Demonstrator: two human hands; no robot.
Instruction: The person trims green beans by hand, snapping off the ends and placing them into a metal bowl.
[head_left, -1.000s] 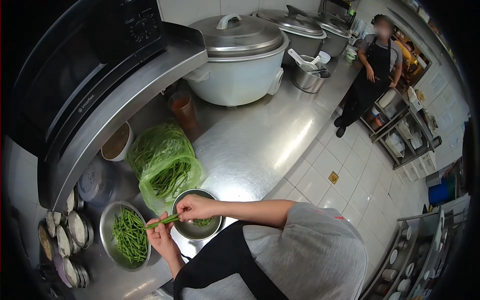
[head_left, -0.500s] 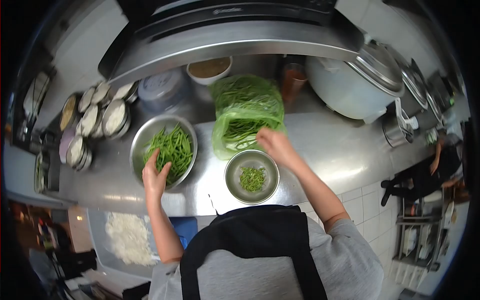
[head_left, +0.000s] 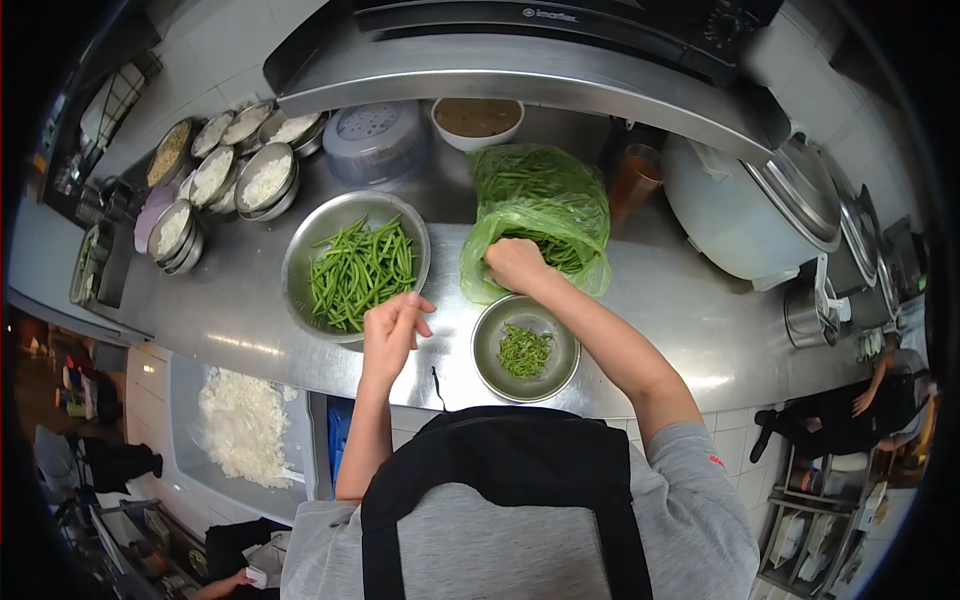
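Observation:
My left hand (head_left: 393,332) hovers by the lower right rim of a large steel bowl (head_left: 296,293) of green beans (head_left: 362,270). Its fingers are loosely bent and apart, with nothing visible in them. At the mouth of a green plastic bag (head_left: 545,185) is my right hand (head_left: 516,266), curled closed, its fingertips hidden. More whole green beans (head_left: 565,250) show in the bag. A smaller steel bowl (head_left: 485,365), holding a little heap of bean trimmings (head_left: 524,351), stands just below the bag, under my right forearm.
Several bowls of white rice-like food (head_left: 268,180) stand at the back left beside a clear plastic cover (head_left: 372,140). Behind the bag are a bowl of brown sauce (head_left: 480,118) and a red-filled container (head_left: 637,180). A big pot (head_left: 720,215) is right; people move at both sides.
My left hand has left the beans in the large bowl and moved right, outside its rim. My right hand has shifted left across the bag's mouth. The view has shifted as well.

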